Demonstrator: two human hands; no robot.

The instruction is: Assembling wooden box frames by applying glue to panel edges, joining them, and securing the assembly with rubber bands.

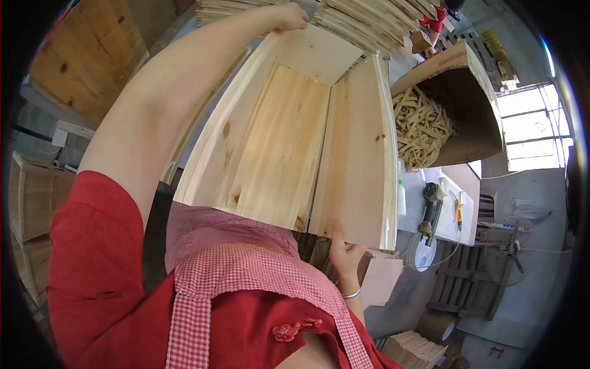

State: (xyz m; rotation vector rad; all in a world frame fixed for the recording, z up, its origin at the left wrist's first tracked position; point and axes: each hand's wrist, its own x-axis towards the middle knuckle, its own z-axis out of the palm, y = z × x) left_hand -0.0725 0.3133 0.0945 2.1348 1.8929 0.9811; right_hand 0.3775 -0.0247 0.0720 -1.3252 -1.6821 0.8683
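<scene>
A pale pine box with knots in its panels lies tilted in front of me, its open side facing up. Its long side walls and far end panel show, while no panel is seen at the near end. A thin dark line runs between the bottom and the right wall. My left hand is closed over the top edge at the far left corner, with my arm stretched along the box. At the near right edge my right hand grips the box, thumb on the wall and the other fingers partly hidden beneath.
A cardboard carton of pale curled strips stands right of the box. Beyond it a power tool and orange-handled pliers lie on the worktable. Stacked wooden boards fill the far side. Another person's red sleeve shows there.
</scene>
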